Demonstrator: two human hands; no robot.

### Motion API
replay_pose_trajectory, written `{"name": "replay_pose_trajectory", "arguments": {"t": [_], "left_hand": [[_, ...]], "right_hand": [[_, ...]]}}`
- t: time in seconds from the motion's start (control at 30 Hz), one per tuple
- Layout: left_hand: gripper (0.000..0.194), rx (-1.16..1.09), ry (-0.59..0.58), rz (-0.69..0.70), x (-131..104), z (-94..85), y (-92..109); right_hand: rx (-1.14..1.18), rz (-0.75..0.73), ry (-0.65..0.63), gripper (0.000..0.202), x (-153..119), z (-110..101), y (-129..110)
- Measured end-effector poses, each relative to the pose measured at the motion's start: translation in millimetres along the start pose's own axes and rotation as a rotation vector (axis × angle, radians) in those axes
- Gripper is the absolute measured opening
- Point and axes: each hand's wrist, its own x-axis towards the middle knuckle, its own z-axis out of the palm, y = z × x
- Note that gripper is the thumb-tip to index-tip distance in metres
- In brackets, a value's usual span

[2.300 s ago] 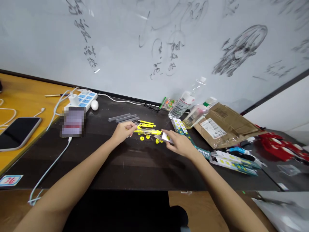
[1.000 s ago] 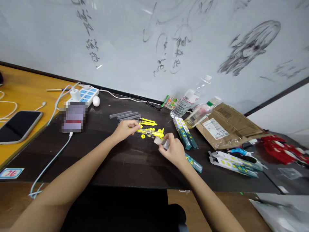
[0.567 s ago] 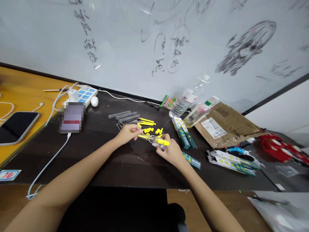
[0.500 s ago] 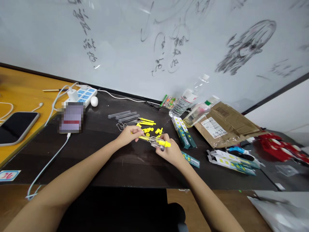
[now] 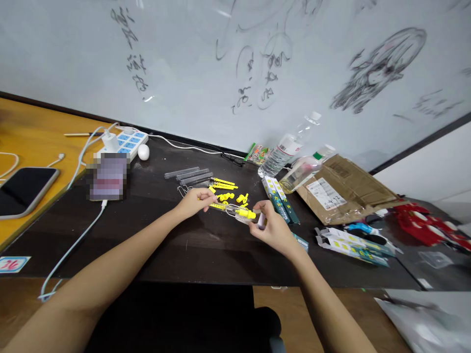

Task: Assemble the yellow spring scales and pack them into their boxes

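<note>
My left hand (image 5: 200,200) pinches the left end of a slim yellow rod with scale marks (image 5: 218,206), part of what looks like a tubular spring scale. Toward the rod's right end are a bent metal wire and a yellow cap (image 5: 245,214). My right hand (image 5: 271,224) is beside that cap, thumb and fingers curled around a clear, pale piece that seems to be the plastic tube (image 5: 262,220); the fingers partly hide it. Behind my hands lie small yellow plastic parts (image 5: 225,197), yellow rods (image 5: 223,184), clear tubes (image 5: 189,175) and wire hooks (image 5: 183,190).
Green-and-white boxes (image 5: 280,200) stand right of my hands, with opened boxes (image 5: 355,247) farther right. Two bottles (image 5: 280,156) and a cardboard parcel (image 5: 348,191) are behind. Left are a charging phone (image 5: 108,179), a power strip (image 5: 128,143) and another phone (image 5: 27,191).
My right hand has shifted right, away from the yellow cap it was around. The cap and wire have moved slightly left and up. My left hand keeps its pinch, moving slightly left.
</note>
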Motion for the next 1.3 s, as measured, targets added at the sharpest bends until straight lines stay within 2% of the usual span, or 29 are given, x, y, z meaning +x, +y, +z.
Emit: {"name": "replay_pose_trajectory", "arguments": {"t": [0.23, 0.33, 0.5, 0.6, 0.7, 0.9, 1.13, 1.23, 1.3], "left_hand": [[0.022, 0.137, 0.023, 0.026, -2.8, -1.8, 5.6], [0.020, 0.199, 0.006, 0.077, -3.2, -7.0, 10.5], [0.020, 0.239, -0.032, 0.127, -2.7, -12.3, 12.4], [0.022, 0.157, -0.049, 0.074, -1.8, -10.4, 8.8], [0.023, 0.086, -0.103, 0.005, -1.5, -5.6, 5.0], [0.026, 0.133, -0.157, -0.022, -6.2, 4.0, 10.0], [0.024, 0.403, -0.146, 0.219, -15.7, 17.3, 23.4], [0.032, 0.518, -0.048, 0.327, -19.7, 23.1, 27.6], [0.033, 0.571, 0.054, 0.467, -20.8, 22.5, 29.1]], "right_hand": [[-0.289, -0.085, -0.004, 0.030, 6.7, 13.4, -9.1], [-0.345, -0.111, -0.051, 0.029, 8.7, 18.6, -10.1], [-0.153, -0.036, -0.182, 0.032, 8.2, 17.4, -11.5], [-0.052, 0.046, -0.211, 0.031, 6.8, 12.3, -13.4], [0.073, 0.068, -0.273, 0.027, 5.0, 8.1, -15.9], [0.085, 0.072, -0.329, 0.030, 3.7, 10.4, -22.1], [0.176, 0.018, -0.316, 0.034, 16.2, 34.4, -39.9], [0.238, 0.006, -0.251, 0.035, 24.4, 45.2, -49.0], [0.271, -0.009, -0.207, 0.028, 30.1, 46.6, -52.2]]}}
